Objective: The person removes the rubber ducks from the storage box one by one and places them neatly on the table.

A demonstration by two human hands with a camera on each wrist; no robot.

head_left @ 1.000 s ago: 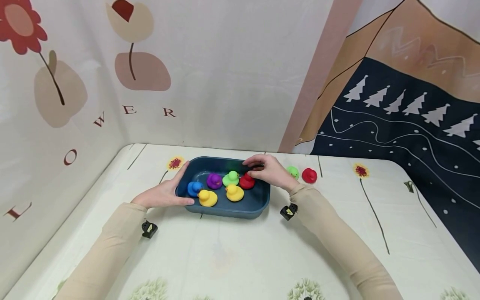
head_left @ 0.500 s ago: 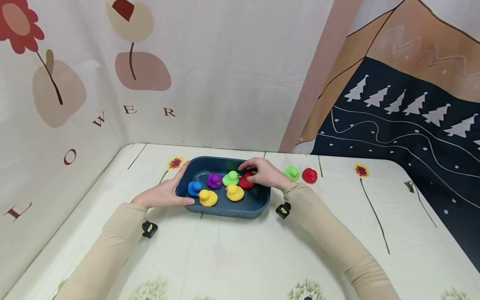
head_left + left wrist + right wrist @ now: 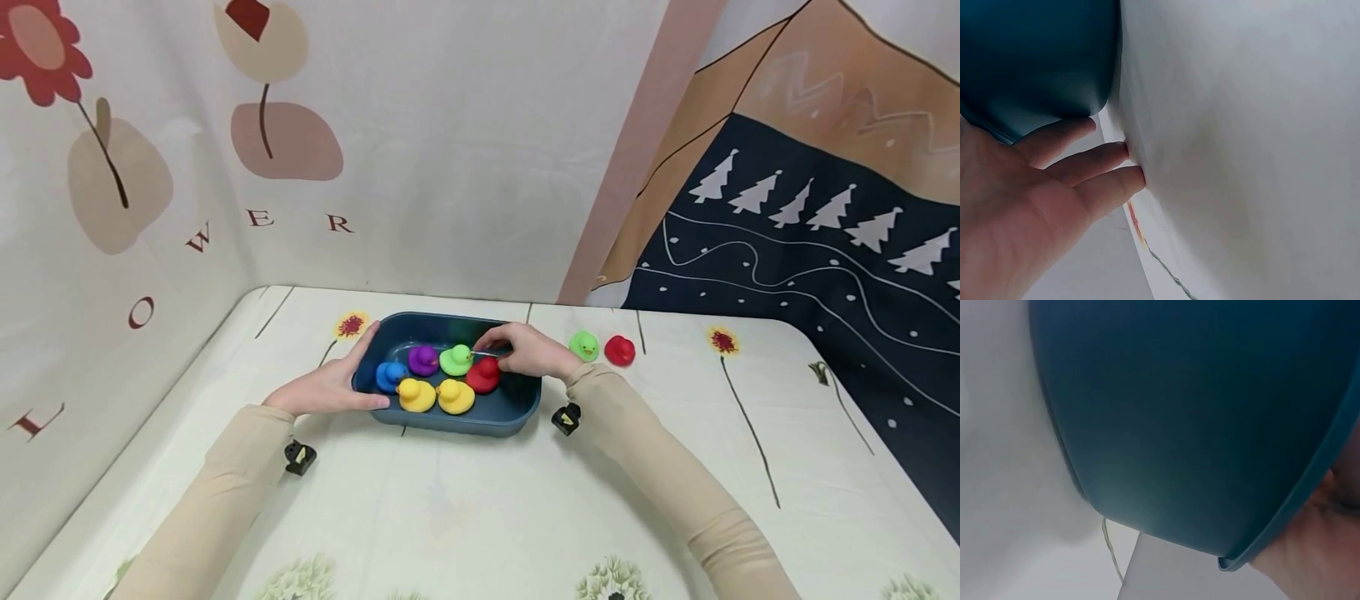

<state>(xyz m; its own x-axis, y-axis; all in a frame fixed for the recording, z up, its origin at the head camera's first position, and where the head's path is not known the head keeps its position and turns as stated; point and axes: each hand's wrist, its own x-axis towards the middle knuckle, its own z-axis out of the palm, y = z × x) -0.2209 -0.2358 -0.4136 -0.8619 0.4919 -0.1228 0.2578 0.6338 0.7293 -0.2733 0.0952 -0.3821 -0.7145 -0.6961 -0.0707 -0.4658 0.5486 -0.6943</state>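
Left hand [image 3: 326, 389], fingers extended, braces the dark-blue tub [image 3: 450, 423]. Inside: two yellow rubber ducks [image 3: 455, 397], then four other ducks [image 3: 483, 376], multicoloured. Above, the right hand [image 3: 527, 351] pinches a thin silvery item [image 3: 487, 354]. Farther right: two loose ducks [image 3: 620, 351].

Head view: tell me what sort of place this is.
Probably an indoor play or filming corner: a printed cloth backdrop, a flower-patterned table cover, and a dark blue tub holding toy ducks.
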